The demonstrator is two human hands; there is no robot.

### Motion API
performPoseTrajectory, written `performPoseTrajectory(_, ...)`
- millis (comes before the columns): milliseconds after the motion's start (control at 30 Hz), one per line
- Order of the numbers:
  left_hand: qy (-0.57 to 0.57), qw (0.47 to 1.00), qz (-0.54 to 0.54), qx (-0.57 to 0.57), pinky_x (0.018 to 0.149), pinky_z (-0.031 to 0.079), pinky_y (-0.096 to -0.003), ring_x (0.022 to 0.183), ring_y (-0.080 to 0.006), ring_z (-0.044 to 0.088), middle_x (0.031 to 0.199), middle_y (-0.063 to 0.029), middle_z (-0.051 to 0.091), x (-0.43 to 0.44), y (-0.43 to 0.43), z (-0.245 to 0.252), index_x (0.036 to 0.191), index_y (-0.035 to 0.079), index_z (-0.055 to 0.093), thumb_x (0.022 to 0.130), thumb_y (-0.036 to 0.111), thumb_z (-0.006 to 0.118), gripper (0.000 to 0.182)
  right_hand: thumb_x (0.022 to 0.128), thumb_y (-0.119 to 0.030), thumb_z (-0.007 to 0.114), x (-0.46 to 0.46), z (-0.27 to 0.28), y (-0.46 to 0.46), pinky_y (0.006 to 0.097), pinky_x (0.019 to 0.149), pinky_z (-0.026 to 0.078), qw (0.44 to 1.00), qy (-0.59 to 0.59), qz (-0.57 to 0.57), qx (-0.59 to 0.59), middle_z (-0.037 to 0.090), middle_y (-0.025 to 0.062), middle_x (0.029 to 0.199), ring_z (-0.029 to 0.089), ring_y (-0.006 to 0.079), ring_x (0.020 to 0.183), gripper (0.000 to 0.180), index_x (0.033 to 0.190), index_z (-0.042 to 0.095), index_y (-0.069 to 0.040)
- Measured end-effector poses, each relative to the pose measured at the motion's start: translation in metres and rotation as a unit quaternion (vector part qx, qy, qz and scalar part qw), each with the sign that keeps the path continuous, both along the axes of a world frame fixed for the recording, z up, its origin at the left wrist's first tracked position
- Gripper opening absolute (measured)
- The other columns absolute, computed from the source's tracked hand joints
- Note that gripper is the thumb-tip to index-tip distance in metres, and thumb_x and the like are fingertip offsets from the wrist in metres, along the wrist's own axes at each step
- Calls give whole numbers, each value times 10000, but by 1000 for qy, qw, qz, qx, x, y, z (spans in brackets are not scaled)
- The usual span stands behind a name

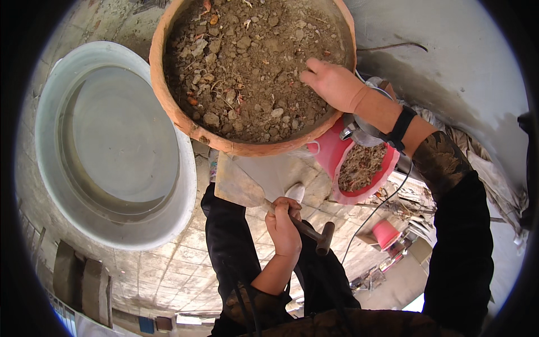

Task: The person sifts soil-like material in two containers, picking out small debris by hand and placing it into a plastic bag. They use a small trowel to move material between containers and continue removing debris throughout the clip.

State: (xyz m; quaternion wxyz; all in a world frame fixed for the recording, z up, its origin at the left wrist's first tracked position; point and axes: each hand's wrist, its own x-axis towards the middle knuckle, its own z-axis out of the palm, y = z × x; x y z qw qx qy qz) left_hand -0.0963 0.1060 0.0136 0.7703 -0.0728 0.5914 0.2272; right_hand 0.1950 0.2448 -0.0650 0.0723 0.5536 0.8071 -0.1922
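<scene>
A large round clay pot (pixel 231 145) full of dry, lumpy soil (pixel 252 80) stands in front of me, with reddish bits and dry scraps on the soil. My right hand (pixel 332 82) reaches over the pot's right rim, its fingers at the soil surface; whether they pinch anything is not visible. Below the pot, my left hand (pixel 284 229) is closed round the shaft of a small shovel (pixel 240 183) with a flat, dusty metal blade and a T-shaped handle. The blade's upper edge lies close under the pot's rim.
Left of the pot stands a large pale basin (pixel 185 168) holding water. At the right are a pink bucket (pixel 326 147) of dry debris, a metal vessel (pixel 364 137) and a dark cable (pixel 379 206). A grey wall (pixel 442 25) rises behind; a pink pot (pixel 385 234) sits farther off.
</scene>
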Motion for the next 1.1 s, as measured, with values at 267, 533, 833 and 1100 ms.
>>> performPoseTrajectory(267, 0, 1000, -12, -1, 535, 282, -235, 574, -52, 356, 715, -3, 523, 6, 3, -3, 763, 38, 562, 930, 161, 494, 218, 811, 5, 593, 73, -20, 26, 406, 820, 568, 967, -201, -153, -35, 630, 180, 985, 658, 368, 933, 213, 1023, 595, -18)
performPoseTrajectory(533, -7, 1000, -16, -5, 525, 251, -235, 568, -43, 334, 667, 29, 475, 11, 8, -4, 765, 44, 565, 935, 160, 495, 217, 777, 12, 596, 77, -13, 30, 412, 834, 548, 975, -218, -33, -38, 620, 151, 994, 649, 353, 984, 274, 1050, 617, -13)
performPoseTrajectory(833, -12, 1000, -18, -2, 523, 235, -241, 569, -43, 324, 647, 42, 449, 13, 9, -6, 767, 38, 574, 941, 154, 485, 227, 758, -56, 677, 60, -17, 14, 386, 824, 567, 949, -284, 84, -109, 673, 129, 1046, 675, 292, 1001, 232, 984, 726, -55)
performPoseTrajectory(1100, -1, 1000, -25, 7, 513, 225, -237, 554, -40, 310, 642, 47, 436, 14, 11, -7, 768, 32, 570, 950, 153, 478, 237, 737, -17, 688, 42, -22, 1, 388, 838, 569, 931, -266, 13, -248, 653, 162, 1135, 679, 324, 1019, 198, 928, 741, -28)
